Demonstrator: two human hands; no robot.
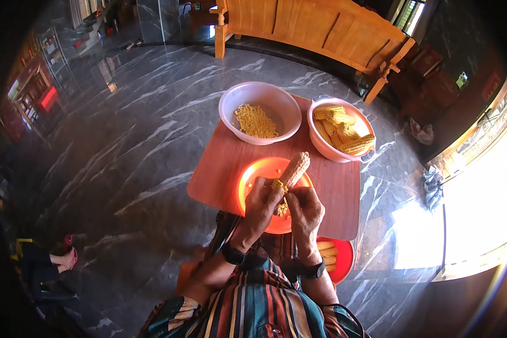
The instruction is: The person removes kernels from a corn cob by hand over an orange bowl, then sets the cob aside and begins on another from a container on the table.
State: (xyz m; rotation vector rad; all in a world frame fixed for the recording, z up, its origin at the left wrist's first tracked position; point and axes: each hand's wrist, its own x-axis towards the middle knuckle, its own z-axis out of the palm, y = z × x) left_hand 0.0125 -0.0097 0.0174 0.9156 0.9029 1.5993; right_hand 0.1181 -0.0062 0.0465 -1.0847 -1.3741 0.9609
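An ear of corn (pixel 296 169), tilted up and away from me, is gripped near its lower end by my left hand (pixel 261 203). Its upper part is a bare pinkish cob, while yellow kernels still ring the part by my fingers. My right hand (pixel 306 212) is closed against the ear from the right, its fingertips at the kernels; whether loose kernels are in that pinch I cannot make out. Beneath both hands is an orange basin (pixel 247 179) with loose kernels (pixel 281 209) in it.
On the brown table (pixel 332 197) stand a pale basin (pixel 284 101) of loose kernels and a pink basin (pixel 325 147) piled with corn ears. A red basin (pixel 346 260) with ears sits low at right. A wooden bench (pixel 315 31) is beyond. Another person's foot (pixel 67 259) shows at left.
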